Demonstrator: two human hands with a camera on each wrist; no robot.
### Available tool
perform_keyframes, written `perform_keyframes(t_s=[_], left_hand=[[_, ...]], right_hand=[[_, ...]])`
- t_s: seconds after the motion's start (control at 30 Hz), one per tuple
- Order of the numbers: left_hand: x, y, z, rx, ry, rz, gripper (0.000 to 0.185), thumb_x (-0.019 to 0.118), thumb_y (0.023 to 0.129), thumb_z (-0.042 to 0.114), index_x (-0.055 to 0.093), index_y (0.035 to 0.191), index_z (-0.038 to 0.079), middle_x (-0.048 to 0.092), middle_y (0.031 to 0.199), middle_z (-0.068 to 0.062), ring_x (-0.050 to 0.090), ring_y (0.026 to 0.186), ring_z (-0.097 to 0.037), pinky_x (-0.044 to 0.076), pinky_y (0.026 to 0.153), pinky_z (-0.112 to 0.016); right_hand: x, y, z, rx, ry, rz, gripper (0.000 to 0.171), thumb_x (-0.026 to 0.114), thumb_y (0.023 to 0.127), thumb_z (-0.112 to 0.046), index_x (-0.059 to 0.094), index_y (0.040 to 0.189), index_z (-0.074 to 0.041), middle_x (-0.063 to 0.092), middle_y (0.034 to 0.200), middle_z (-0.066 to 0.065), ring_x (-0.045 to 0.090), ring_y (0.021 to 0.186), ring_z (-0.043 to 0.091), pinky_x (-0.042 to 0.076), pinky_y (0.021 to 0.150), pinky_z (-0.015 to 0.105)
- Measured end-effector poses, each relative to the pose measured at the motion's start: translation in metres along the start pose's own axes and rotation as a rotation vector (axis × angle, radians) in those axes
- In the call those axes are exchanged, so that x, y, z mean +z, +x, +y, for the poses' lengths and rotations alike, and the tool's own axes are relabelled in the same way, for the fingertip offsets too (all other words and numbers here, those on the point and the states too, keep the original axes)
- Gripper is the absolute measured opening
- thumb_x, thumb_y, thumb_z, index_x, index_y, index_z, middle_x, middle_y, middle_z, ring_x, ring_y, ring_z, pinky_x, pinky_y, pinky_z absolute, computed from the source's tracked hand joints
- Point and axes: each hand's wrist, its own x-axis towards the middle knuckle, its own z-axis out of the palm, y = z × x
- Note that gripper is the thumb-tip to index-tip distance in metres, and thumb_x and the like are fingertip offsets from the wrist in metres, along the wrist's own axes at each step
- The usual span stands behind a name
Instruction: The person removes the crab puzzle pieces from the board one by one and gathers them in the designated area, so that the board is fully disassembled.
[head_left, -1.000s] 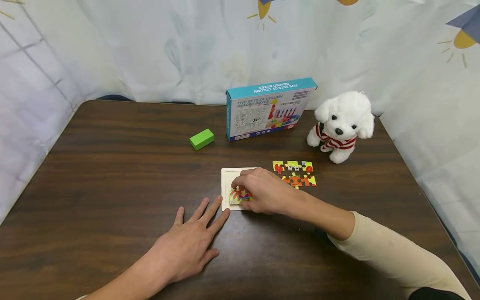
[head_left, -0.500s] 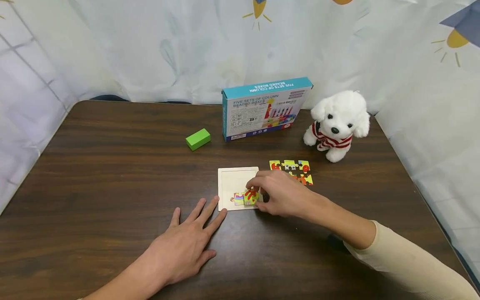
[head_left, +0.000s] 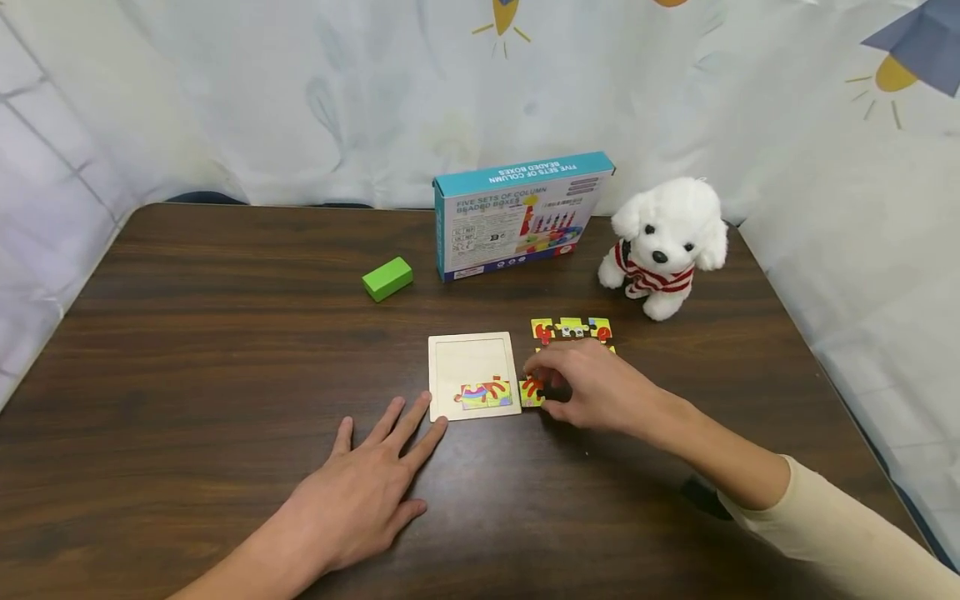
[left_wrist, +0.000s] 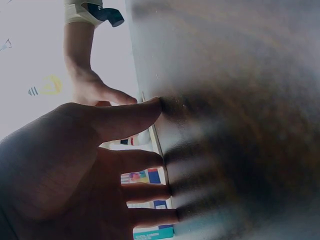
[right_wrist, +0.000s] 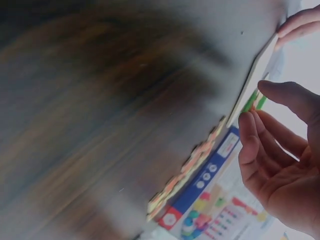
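Observation:
My left hand [head_left: 363,483] lies spread on the table, fingertips at the near left edge of a square wooden puzzle tray [head_left: 442,367]. Along the tray's lower side lie joined puzzle pieces [head_left: 480,395] with a rainbow and red shapes on yellow. My right hand [head_left: 596,385] pinches another puzzle piece [head_left: 529,393], red on yellow, between thumb and fingers over the tray's right rim. In the right wrist view this piece [right_wrist: 256,101] shows edge-on between thumb and fingertips. Beyond the right hand lie several loose puzzle pieces [head_left: 572,327], partly hidden by it.
A green block [head_left: 387,279] lies behind the tray, to the left. At the back stands a blue and white toy box [head_left: 517,217]. A white plush dog [head_left: 663,242] in a striped shirt sits at the right. The brown table [head_left: 225,333] meets curtains behind.
My right hand has moved right with the pinched piece, from over the tray's left part to its right rim, uncovering the pieces in the tray. The left hand stays at the tray's edge.

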Motion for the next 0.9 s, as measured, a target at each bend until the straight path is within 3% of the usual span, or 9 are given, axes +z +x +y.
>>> perform_keyframes(t_s=[0.6, 0.9], left_hand=[[0.001, 0.001, -0.001, -0.002, -0.011, -0.006, 0.079, 0.062, 0.088, 0.051, 0.024, 0.153, 0.025, 0.006, 0.162, -0.005, 0.018, 0.145, -0.033, 0.027, 0.096, -0.073], [0.000, 0.001, -0.001, 0.000, -0.002, -0.001, 0.080, 0.061, 0.088, 0.051, 0.024, 0.154, 0.025, 0.006, 0.162, -0.005, 0.018, 0.145, -0.033, 0.027, 0.096, -0.073]], right_hand=[[0.002, -0.010, 0.022, 0.073, -0.023, -0.012, 0.036, 0.082, 0.074, -0.020, 0.069, 0.107, -0.012, 0.064, 0.086, -0.007, 0.057, 0.077, 0.008, 0.049, 0.070, 0.027], [0.003, -0.011, 0.023, 0.069, -0.019, -0.006, 0.037, 0.083, 0.074, -0.021, 0.069, 0.107, -0.013, 0.064, 0.089, -0.006, 0.058, 0.078, 0.008, 0.049, 0.070, 0.027]])
